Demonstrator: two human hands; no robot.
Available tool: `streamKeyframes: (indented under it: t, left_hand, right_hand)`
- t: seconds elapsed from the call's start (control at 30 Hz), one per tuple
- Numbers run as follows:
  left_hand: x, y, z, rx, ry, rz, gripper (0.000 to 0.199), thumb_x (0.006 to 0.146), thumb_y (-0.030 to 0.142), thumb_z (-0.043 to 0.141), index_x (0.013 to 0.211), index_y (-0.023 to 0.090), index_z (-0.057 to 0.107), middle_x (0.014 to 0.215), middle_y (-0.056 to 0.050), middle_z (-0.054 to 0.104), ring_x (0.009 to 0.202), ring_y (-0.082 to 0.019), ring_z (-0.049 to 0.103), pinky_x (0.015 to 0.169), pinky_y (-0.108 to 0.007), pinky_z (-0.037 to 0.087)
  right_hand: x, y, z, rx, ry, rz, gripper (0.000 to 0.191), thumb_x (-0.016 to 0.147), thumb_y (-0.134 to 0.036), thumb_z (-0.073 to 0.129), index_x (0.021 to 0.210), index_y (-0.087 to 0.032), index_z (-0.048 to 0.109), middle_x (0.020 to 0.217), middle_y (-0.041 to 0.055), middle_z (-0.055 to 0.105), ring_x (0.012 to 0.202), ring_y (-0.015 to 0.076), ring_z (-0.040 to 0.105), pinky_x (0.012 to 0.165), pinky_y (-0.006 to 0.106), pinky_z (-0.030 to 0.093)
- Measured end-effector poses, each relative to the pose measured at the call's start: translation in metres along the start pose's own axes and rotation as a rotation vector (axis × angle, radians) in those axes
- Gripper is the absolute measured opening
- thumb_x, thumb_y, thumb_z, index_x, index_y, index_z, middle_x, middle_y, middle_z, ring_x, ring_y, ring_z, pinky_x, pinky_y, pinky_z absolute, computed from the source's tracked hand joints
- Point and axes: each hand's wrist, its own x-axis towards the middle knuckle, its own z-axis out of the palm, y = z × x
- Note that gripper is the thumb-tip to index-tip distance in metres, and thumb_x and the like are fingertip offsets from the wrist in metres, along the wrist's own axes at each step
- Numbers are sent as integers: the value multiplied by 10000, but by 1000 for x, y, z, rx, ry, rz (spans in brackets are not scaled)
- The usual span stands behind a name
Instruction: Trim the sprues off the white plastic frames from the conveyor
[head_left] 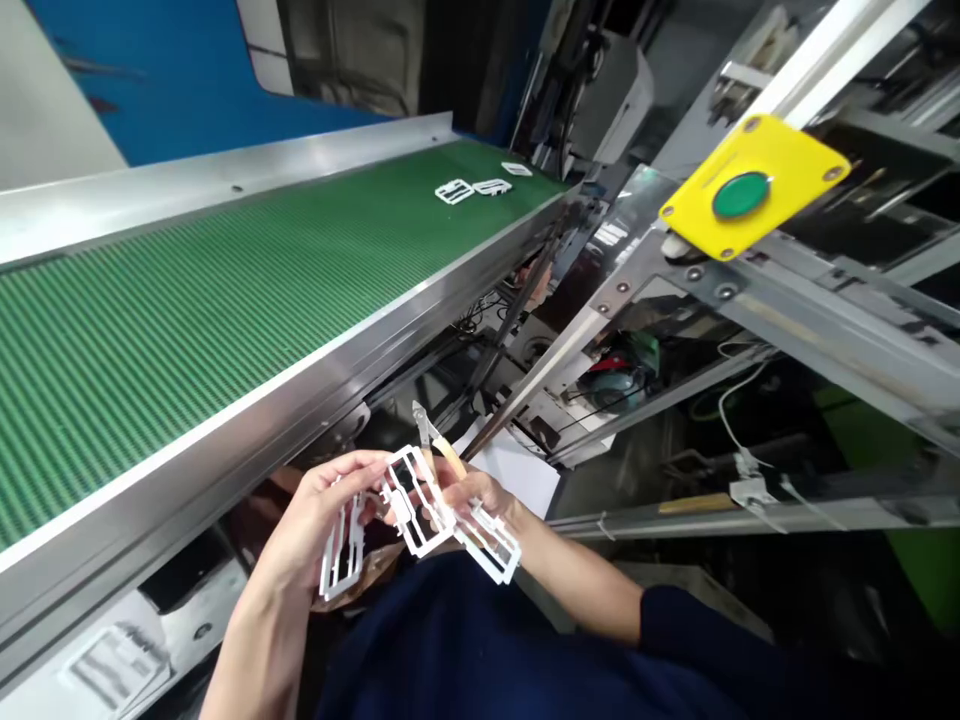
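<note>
My left hand (326, 510) is closed on white plastic frames, one of which (343, 555) hangs below its fingers. Another white frame (418, 505) spans the gap between both hands, with the left fingertips at its upper left edge. Closed around cutters with yellowish handles (448, 455), my right hand (472, 490) also has a white frame (491, 545) against it. The cutters' metal tip points up and away from me. Which fingers bear each frame is partly hidden.
A green conveyor belt (247, 290) with metal side rails crosses the left side, bearing white frames (454, 191) at its far end. A yellow plate with a green button (741, 195) is mounted on metal framing at the right.
</note>
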Motion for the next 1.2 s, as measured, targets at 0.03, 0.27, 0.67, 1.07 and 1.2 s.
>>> streamKeyframes:
  t: [0.03, 0.27, 0.67, 1.07, 1.2]
  left_hand:
    - [0, -1, 0, -7, 8, 4, 222, 726, 277, 680, 903, 143, 688, 615, -25, 612, 510, -139, 551, 461, -202, 360]
    - [-2, -5, -3, -32, 54, 13, 231, 707, 261, 686, 903, 139, 681, 610, -17, 592, 504, -141, 545, 450, -206, 350]
    - [1, -6, -1, -114, 116, 8, 322, 767, 417, 608, 837, 110, 675, 559, -31, 585, 461, -140, 493, 427, -219, 365]
    - [7, -29, 8, 409, 470, 245, 352, 751, 493, 626, 841, 155, 658, 672, -11, 616, 589, -146, 548, 542, -225, 426]
    - [12, -48, 11, 90, 458, 230, 308, 756, 434, 638, 882, 152, 632, 731, -16, 622, 665, -157, 585, 605, -236, 457]
  right_hand:
    - [1, 0, 1, 69, -66, 8, 380, 539, -227, 713, 808, -182, 448, 660, -14, 583, 390, 11, 234, 376, 151, 163]
    - [8, -1, 2, 223, -213, 48, 353, 545, -164, 675, 823, -176, 458, 727, 11, 621, 368, 5, 262, 349, 154, 114]
    - [14, 4, -2, 148, -165, 51, 418, 503, -214, 711, 849, -177, 480, 765, 19, 635, 373, 10, 274, 352, 158, 119]
    - [18, 0, 18, -445, 226, -68, 522, 476, -208, 821, 885, -158, 502, 800, -9, 590, 699, 122, 585, 594, 249, 492]
    - [18, 2, 36, -656, 342, -112, 497, 472, -240, 819, 865, -147, 530, 867, 18, 625, 821, 151, 603, 774, 323, 497]
